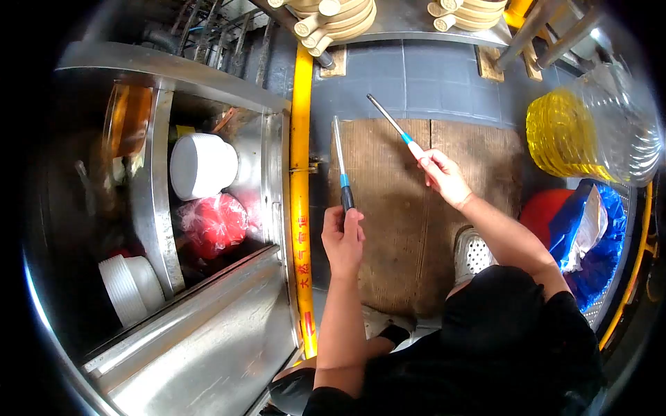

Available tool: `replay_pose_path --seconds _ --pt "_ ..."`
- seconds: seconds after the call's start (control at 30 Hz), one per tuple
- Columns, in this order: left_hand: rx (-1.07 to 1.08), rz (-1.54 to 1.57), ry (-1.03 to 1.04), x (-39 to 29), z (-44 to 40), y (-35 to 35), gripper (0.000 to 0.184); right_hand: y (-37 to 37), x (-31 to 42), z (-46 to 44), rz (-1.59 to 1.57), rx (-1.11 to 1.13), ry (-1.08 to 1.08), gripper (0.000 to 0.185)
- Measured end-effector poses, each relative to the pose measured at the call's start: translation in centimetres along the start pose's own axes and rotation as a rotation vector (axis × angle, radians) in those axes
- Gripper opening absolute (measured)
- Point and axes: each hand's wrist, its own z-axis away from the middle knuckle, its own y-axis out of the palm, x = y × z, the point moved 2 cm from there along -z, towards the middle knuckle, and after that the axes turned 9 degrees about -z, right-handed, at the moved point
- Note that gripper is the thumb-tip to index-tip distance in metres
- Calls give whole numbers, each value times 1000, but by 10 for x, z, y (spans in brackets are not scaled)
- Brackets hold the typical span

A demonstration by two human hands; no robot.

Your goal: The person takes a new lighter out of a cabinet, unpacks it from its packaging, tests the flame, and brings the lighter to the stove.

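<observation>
Fingers of the left hand (343,243) close around what looks like a black-handled stick lighter (344,180); those of the right hand (445,179) pinch a similar pale-handled lighter (406,137). Both metal tubes extend beyond the fingertips, ends apart, probably gripped by the handles to keep skin off the metal. Below the fingers lies brown cardboard (388,263), perhaps protecting the floor; leftward runs a yellow gas pipe (300,145), rightward sits an oil jug (565,132).
</observation>
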Motion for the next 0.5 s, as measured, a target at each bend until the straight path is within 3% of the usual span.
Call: replay_pose_path --seconds 0.5 --pt "16 7 -7 9 6 -4 11 3 12 14 90 121 -21 18"
